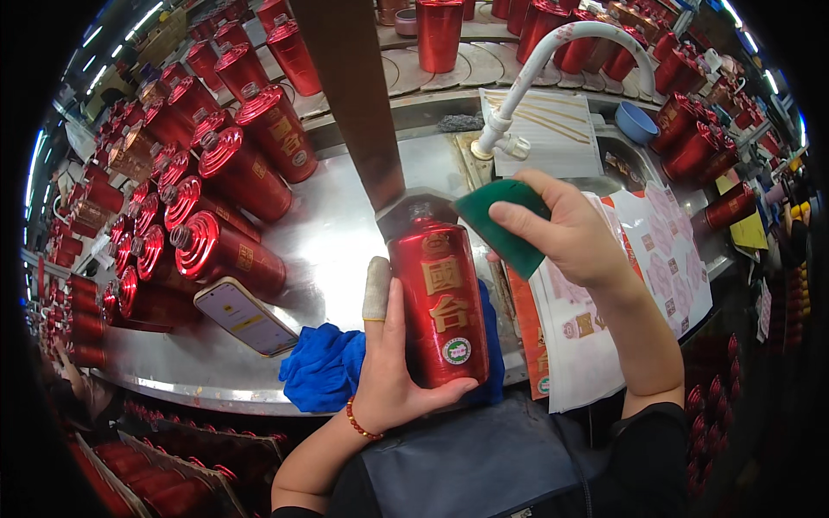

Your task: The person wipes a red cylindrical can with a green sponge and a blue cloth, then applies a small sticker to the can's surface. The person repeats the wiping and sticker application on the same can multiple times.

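Note:
My left hand (393, 363) grips a glossy red bottle (439, 302) with gold characters and a small round sticker, holding it upright in front of me; the thumb wears a pale finger cot. My right hand (566, 229) holds a green scouring pad (505, 220) pressed against the bottle's upper right shoulder. A blue cloth (324, 367) lies under and left of the bottle on the steel counter (337, 224).
Many red bottles (224, 246) lie stacked at the left and stand at the back and right. A phone (244, 315) rests on the counter. A white tap (553, 52) arches over a sink. Sticker sheets (656, 259) lie at the right.

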`<control>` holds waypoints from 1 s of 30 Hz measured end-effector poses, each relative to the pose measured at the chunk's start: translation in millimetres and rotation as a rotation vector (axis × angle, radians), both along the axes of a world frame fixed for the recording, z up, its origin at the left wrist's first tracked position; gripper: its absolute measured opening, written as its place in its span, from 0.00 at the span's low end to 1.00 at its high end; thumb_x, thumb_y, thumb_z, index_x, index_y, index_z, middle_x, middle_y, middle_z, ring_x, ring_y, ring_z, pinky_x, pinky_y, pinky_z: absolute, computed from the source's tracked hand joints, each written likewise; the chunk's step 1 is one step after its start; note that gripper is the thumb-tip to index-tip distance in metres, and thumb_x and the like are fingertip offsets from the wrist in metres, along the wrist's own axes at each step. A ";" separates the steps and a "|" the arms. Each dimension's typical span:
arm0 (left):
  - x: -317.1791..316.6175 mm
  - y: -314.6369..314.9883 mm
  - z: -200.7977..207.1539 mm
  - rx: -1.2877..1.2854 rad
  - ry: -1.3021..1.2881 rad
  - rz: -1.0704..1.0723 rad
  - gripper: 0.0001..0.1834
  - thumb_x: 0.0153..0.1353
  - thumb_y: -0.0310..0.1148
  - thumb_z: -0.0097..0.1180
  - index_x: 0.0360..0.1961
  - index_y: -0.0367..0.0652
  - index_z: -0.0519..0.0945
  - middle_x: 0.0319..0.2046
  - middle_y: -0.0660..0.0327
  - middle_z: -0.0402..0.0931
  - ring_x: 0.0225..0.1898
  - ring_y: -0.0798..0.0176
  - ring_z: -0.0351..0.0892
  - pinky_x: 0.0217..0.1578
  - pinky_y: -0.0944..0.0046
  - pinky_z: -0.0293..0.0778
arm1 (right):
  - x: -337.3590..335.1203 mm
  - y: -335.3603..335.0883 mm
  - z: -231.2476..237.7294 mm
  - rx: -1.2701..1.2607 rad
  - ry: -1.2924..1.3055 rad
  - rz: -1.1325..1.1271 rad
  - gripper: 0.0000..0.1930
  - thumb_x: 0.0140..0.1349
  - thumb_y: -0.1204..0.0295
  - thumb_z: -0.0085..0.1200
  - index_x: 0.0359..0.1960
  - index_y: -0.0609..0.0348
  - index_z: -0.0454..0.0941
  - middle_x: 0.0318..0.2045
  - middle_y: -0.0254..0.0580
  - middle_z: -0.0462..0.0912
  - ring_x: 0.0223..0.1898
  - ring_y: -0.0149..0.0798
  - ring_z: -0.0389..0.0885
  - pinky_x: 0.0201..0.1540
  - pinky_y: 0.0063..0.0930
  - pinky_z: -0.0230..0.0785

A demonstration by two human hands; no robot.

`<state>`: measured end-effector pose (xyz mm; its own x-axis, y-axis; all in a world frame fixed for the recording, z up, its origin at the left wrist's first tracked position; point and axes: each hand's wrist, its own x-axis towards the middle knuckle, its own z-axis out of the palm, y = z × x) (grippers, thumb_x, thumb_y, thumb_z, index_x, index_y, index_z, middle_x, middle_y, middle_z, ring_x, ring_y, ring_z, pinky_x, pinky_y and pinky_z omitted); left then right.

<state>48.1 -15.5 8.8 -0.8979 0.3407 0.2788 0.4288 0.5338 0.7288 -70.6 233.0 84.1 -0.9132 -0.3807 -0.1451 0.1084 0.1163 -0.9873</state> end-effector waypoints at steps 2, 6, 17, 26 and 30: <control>0.7 -0.3 -1.5 -0.012 -0.010 0.007 0.77 0.45 0.52 0.83 0.81 0.30 0.40 0.79 0.29 0.36 0.81 0.28 0.36 0.77 0.40 0.46 | 4.8 2.6 -5.9 0.056 0.004 -0.013 0.12 0.72 0.69 0.61 0.49 0.64 0.77 0.34 0.40 0.86 0.31 0.30 0.87 0.33 0.23 0.80; 2.2 -0.8 -3.9 0.001 -0.036 0.011 0.77 0.45 0.53 0.83 0.80 0.29 0.40 0.78 0.29 0.38 0.81 0.28 0.38 0.77 0.40 0.47 | 9.3 6.2 -15.9 0.097 0.060 -0.003 0.14 0.68 0.70 0.66 0.48 0.64 0.78 0.34 0.39 0.84 0.31 0.29 0.86 0.32 0.23 0.78; 2.4 -2.4 -0.1 -0.003 -0.019 -0.005 0.76 0.46 0.53 0.83 0.80 0.29 0.41 0.77 0.30 0.42 0.79 0.29 0.44 0.76 0.41 0.49 | 5.8 -6.0 -11.9 -0.016 0.061 0.044 0.13 0.66 0.69 0.68 0.48 0.63 0.81 0.33 0.37 0.85 0.28 0.27 0.84 0.28 0.22 0.76; -11.6 0.7 -10.3 0.394 -0.134 0.070 0.54 0.63 0.33 0.70 0.81 0.33 0.48 0.79 0.42 0.46 0.77 0.46 0.59 0.72 0.47 0.65 | 1.3 12.0 -22.5 -0.002 0.005 -0.036 0.15 0.70 0.69 0.64 0.55 0.59 0.80 0.42 0.36 0.84 0.40 0.27 0.84 0.42 0.22 0.79; -22.6 5.5 -4.8 0.561 -0.248 0.154 0.43 0.70 0.27 0.62 0.79 0.32 0.52 0.75 0.43 0.57 0.75 0.48 0.63 0.70 0.49 0.69 | 5.5 11.5 -21.9 -0.031 -0.068 0.008 0.12 0.73 0.68 0.61 0.54 0.57 0.80 0.42 0.36 0.84 0.43 0.26 0.83 0.44 0.23 0.79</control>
